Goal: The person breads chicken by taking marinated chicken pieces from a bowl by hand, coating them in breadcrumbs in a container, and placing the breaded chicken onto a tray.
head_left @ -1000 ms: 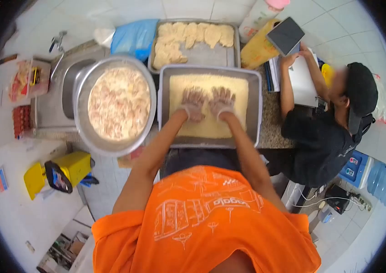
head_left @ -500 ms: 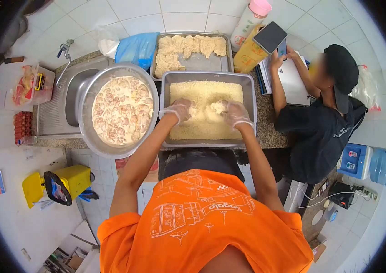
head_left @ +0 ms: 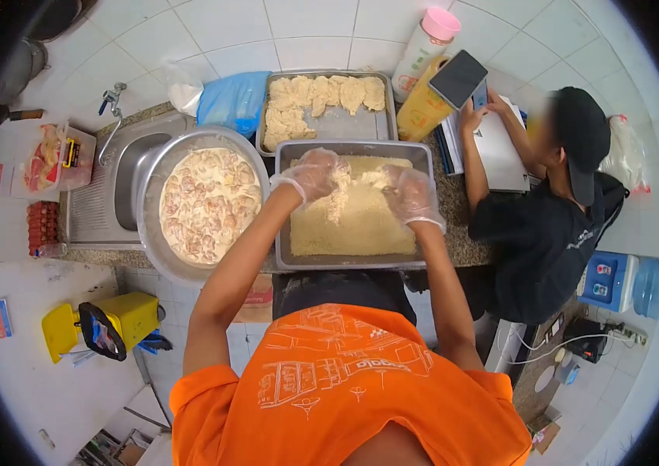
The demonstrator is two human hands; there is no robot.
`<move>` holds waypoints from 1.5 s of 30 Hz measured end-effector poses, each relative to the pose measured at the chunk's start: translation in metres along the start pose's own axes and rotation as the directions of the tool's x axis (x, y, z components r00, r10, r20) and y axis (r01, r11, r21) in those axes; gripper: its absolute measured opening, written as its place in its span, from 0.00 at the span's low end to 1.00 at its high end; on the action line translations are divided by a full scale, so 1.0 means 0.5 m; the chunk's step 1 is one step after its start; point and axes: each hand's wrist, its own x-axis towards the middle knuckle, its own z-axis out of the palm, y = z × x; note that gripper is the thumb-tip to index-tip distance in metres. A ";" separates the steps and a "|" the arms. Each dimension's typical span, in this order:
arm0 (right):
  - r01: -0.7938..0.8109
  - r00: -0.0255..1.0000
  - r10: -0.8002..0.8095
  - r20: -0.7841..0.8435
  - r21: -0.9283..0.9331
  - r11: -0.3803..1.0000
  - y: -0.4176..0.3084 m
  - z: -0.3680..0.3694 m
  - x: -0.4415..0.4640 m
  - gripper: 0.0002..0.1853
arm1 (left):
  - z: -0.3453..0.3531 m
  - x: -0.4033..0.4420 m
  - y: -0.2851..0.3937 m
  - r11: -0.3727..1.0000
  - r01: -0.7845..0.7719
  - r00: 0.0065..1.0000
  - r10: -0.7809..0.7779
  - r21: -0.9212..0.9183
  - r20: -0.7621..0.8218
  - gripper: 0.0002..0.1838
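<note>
Both my hands wear clear plastic gloves and are raised over a grey tub [head_left: 283, 241] of pale breadcrumbs [head_left: 352, 233]. My left hand [head_left: 316, 177] is closed on a crumb-coated chicken piece [head_left: 339, 200], which hangs down from the fingers. My right hand [head_left: 413, 196] is closed on crumb-coated chicken [head_left: 374, 179] at the tub's right side. Whether the two hands hold one piece or two I cannot tell. Left of the tub, a big metal bowl [head_left: 148, 221] holds raw chicken pieces [head_left: 209, 206] in a creamy white batter.
Behind the tub, a metal tray [head_left: 380, 126] holds several coated pieces. A sink [head_left: 126, 190], a blue plastic bag [head_left: 232, 105] and a yellow roll [head_left: 422, 105] stand around. At right, a person [head_left: 547, 217] in black holds a phone [head_left: 480, 95].
My hands have lifted from the crumbs, and the coated chicken now hangs in view. The left hand has moved up toward the tub's back edge. The camera view has shifted slightly.
</note>
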 end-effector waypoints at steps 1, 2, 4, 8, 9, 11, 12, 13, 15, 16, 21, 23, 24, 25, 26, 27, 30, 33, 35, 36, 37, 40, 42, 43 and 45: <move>0.050 0.998 -0.049 -0.042 0.017 0.999 -0.005 -0.030 0.028 0.20 | -0.020 0.008 -0.008 0.999 -0.034 0.997 0.032 -0.036 -0.072 0.23; -0.015 1.000 0.015 0.011 0.001 1.000 -0.012 -0.057 0.062 0.19 | -0.043 0.010 -0.012 0.995 -0.071 0.988 0.060 -0.070 -0.143 0.23; -0.141 0.983 0.145 0.117 -0.039 0.989 -0.023 -0.092 0.138 0.18 | -0.097 0.020 -0.021 0.993 -0.105 0.967 0.091 -0.045 -0.239 0.22; 0.012 0.993 -0.025 -0.119 -0.107 0.994 -0.024 -0.083 0.256 0.18 | -0.177 0.102 -0.067 0.994 -0.036 0.974 0.057 0.099 -0.221 0.23; 0.045 0.995 -0.053 -0.079 -0.093 0.995 -0.024 -0.074 0.277 0.18 | -0.186 0.118 -0.080 0.993 -0.008 0.982 0.030 0.118 -0.186 0.23; 0.113 0.994 -0.113 -0.001 -0.059 0.992 -0.019 -0.039 0.321 0.18 | -0.180 0.133 -0.104 0.999 0.022 0.990 -0.016 0.044 -0.139 0.24; 0.166 0.985 -0.158 0.064 -0.135 0.977 -0.011 -0.009 0.338 0.17 | -0.177 0.141 -0.119 0.999 0.038 0.993 -0.037 0.008 -0.116 0.25; 0.169 0.977 -0.154 0.149 -0.096 0.981 -0.012 -0.001 0.353 0.17 | -0.164 0.157 -0.145 0.999 0.025 0.994 -0.022 0.032 -0.105 0.25; 0.157 0.939 -0.143 0.314 -0.020 0.987 -0.011 0.016 0.378 0.18 | -0.121 0.199 -0.214 0.997 -0.009 0.997 0.015 0.082 -0.076 0.25; 0.131 0.915 -0.122 0.384 0.003 0.991 0.001 0.049 0.402 0.19 | -0.117 0.217 -0.243 0.997 -0.039 0.999 0.040 0.069 -0.012 0.28; -0.076 0.751 0.083 0.656 -0.040 0.996 0.046 0.210 0.503 0.22 | -0.115 0.341 -0.331 0.996 0.065 0.956 -0.078 0.054 0.284 0.27; 0.004 0.880 0.016 0.475 -0.040 0.999 0.101 0.305 0.504 0.23 | -0.071 0.365 -0.396 0.966 0.228 0.928 -0.253 0.121 0.274 0.25; -0.177 0.857 0.101 0.505 0.103 0.979 0.079 0.241 0.510 0.22 | -0.037 0.365 -0.423 0.988 0.140 0.985 -0.146 0.066 0.087 0.25; -0.192 0.823 0.120 0.555 0.074 0.979 0.071 0.239 0.515 0.22 | 0.000 0.360 -0.448 0.999 0.045 0.993 -0.042 0.029 -0.112 0.26; -0.205 0.786 0.139 0.603 0.041 0.978 0.066 0.244 0.517 0.22 | 0.027 0.352 -0.461 0.999 -0.052 0.949 0.053 0.012 -0.312 0.27; -0.223 0.742 0.164 0.650 0.008 0.975 0.063 0.252 0.507 0.22 | 0.042 0.345 -0.452 1.000 0.012 0.972 -0.008 0.018 -0.233 0.24; 0.034 0.771 0.041 0.635 -0.105 0.994 0.095 0.352 0.476 0.21 | 0.016 0.339 -0.395 0.993 0.120 0.987 -0.118 0.016 -0.105 0.18; 0.170 0.806 -0.045 0.590 -0.159 0.973 0.102 0.355 0.467 0.23 | -0.004 0.314 -0.368 0.994 0.113 0.987 -0.112 0.002 -0.118 0.15; 0.349 0.752 -0.191 0.631 -0.134 0.928 0.153 0.411 0.446 0.24 | 0.023 0.254 -0.352 0.994 0.110 0.980 -0.110 -0.009 -0.166 0.15; 0.394 0.751 -0.210 0.626 -0.170 0.903 0.137 0.393 0.457 0.23 | 0.018 0.203 -0.339 0.992 0.101 0.958 -0.117 -0.073 -0.261 0.15; 0.438 0.750 -0.228 0.621 -0.206 0.875 0.120 0.374 0.470 0.22 | 0.024 0.159 -0.324 0.977 0.018 0.885 -0.115 -0.214 -0.451 0.14; 0.121 0.799 -0.079 0.596 -0.031 0.992 -0.101 0.222 0.463 0.19 | 0.038 -0.036 -0.282 0.922 -0.069 0.700 -0.227 -0.380 -0.677 0.14; 0.074 0.898 -0.206 0.388 0.328 0.942 -0.221 0.212 0.420 0.15 | 0.081 -0.162 -0.326 0.933 0.047 0.643 -0.301 -0.356 -0.704 0.14; 0.220 0.918 -0.300 0.258 0.297 0.929 -0.268 0.264 0.389 0.15 | 0.135 -0.219 -0.367 0.939 0.162 0.618 -0.336 -0.303 -0.711 0.15; 0.254 0.721 -0.343 0.602 0.230 0.939 -0.450 0.230 0.349 0.16 | 0.199 -0.321 -0.433 0.729 0.542 0.573 -0.684 -0.418 -0.451 0.16</move>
